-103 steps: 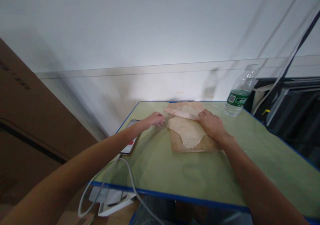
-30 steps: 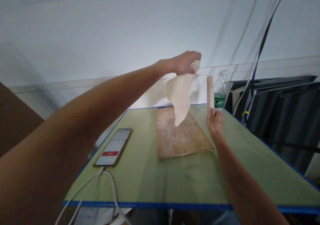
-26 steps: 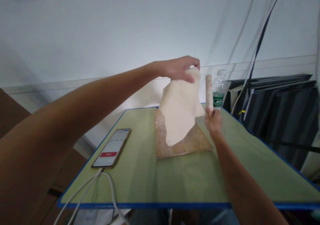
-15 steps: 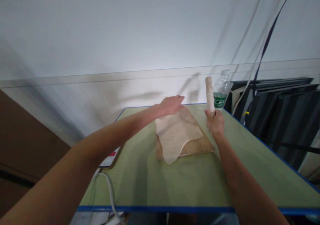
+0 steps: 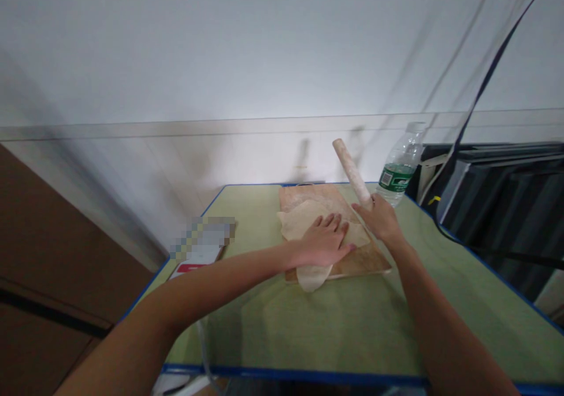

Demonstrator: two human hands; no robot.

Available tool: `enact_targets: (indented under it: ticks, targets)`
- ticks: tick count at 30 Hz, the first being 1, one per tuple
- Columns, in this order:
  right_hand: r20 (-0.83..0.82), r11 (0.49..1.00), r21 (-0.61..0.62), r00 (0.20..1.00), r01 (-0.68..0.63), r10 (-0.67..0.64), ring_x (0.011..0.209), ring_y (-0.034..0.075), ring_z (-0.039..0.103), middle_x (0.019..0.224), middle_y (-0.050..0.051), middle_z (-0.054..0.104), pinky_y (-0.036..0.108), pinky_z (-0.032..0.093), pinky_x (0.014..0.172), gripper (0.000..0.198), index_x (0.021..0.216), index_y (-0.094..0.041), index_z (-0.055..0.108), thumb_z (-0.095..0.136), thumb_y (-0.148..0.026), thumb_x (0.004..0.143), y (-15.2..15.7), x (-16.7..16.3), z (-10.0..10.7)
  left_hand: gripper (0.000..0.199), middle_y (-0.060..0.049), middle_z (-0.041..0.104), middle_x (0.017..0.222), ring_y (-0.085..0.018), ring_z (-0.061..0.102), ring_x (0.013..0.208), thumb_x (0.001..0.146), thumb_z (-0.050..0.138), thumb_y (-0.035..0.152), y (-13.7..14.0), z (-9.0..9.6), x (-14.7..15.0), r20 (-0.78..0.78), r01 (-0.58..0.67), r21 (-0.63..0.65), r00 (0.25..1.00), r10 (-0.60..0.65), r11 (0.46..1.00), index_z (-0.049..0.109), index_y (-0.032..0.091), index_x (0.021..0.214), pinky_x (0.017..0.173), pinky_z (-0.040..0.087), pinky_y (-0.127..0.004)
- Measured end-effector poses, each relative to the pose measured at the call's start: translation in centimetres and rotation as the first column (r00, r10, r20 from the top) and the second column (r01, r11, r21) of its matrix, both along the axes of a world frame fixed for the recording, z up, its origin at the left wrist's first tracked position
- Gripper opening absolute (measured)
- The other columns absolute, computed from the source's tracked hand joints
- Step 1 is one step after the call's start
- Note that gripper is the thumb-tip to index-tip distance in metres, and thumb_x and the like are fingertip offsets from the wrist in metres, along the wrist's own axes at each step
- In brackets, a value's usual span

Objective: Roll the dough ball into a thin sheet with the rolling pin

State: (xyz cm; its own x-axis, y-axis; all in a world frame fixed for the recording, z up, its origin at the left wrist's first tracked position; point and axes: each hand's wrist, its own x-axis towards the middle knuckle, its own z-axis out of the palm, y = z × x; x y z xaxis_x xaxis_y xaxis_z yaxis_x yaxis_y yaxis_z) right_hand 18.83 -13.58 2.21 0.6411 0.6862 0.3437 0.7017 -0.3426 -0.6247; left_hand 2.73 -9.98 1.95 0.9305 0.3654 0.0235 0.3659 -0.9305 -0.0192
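A thin, irregular sheet of dough (image 5: 297, 220) lies over a wooden board (image 5: 370, 259), its near tongue hanging past the board's front edge. My left hand (image 5: 325, 242) rests flat on the dough with fingers spread, covering its middle. Just right of the board, my right hand (image 5: 381, 217) grips the lower end of a floured rolling pin (image 5: 352, 173). The pin is raised and tilts up to the left; its lower end is hidden in my fist.
A clear plastic bottle (image 5: 399, 167) with a green label stands at the back right of the green table (image 5: 264, 325). At the left lies a partly blurred flat device (image 5: 207, 246). A white cable (image 5: 203, 349) crosses the front edge. Dark panels (image 5: 497, 208) stand to the right.
My left hand has come down from the dough's far edge to its middle. The far part of the board is now uncovered. The rolling pin has gone from nearly upright to tilted left.
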Motion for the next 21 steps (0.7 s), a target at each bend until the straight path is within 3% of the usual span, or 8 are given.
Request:
enact_targets:
  ticks: [7,13,18,21]
  targets:
    - [-0.165,0.994,0.035,0.982,0.1,-0.093,0.065,0.024,0.059,0.065,0.004,0.057,0.033,0.04,0.057,0.016,0.08,-0.023,0.047,0.057,-0.036,0.077,-0.5,0.5,0.6,0.074,-0.021,0.025,0.153,-0.032,0.022,0.142,0.093,0.031,0.053,-1.5,-0.3,1.5,0.04,0.111,-0.098,0.993,-0.108,0.989,0.024,0.0,0.145,0.114,0.023,-0.043]
    - [-0.14,0.993,0.085,0.988,0.081,-0.068,0.065,0.024,0.059,0.065,0.004,0.058,0.033,0.04,0.056,0.014,0.083,-0.023,0.052,0.056,-0.035,0.077,-0.4,0.6,0.2,0.071,-0.01,0.027,0.154,-0.022,0.023,0.143,0.093,0.037,0.051,-1.1,0.5,0.7,0.062,0.351,-0.126,0.936,-0.346,0.928,0.015,0.014,0.15,0.116,0.021,-0.037]
    - [0.032,0.995,0.053,0.995,0.089,-0.091,0.071,0.023,0.059,0.073,0.006,0.06,0.031,0.039,0.059,0.017,0.087,-0.021,0.054,0.056,-0.036,0.08,-0.5,0.6,0.0,0.072,-0.017,0.025,0.153,-0.023,0.021,0.143,0.096,0.031,0.049,-1.7,1.0,0.2,-0.002,0.374,-0.117,0.926,-0.377,0.92,0.017,0.001,0.148,0.116,0.02,-0.037]
    - [0.128,0.996,-0.017,0.988,0.087,-0.084,0.075,0.023,0.059,0.077,0.006,0.061,0.03,0.037,0.059,0.022,0.089,-0.02,0.055,0.055,-0.041,0.082,-0.7,0.5,-0.2,0.068,-0.016,0.026,0.153,-0.023,0.022,0.143,0.097,0.025,0.049,-1.9,1.0,-0.5,-0.007,0.34,-0.089,0.94,-0.342,0.936,0.023,0.002,0.146,0.116,0.021,-0.038]
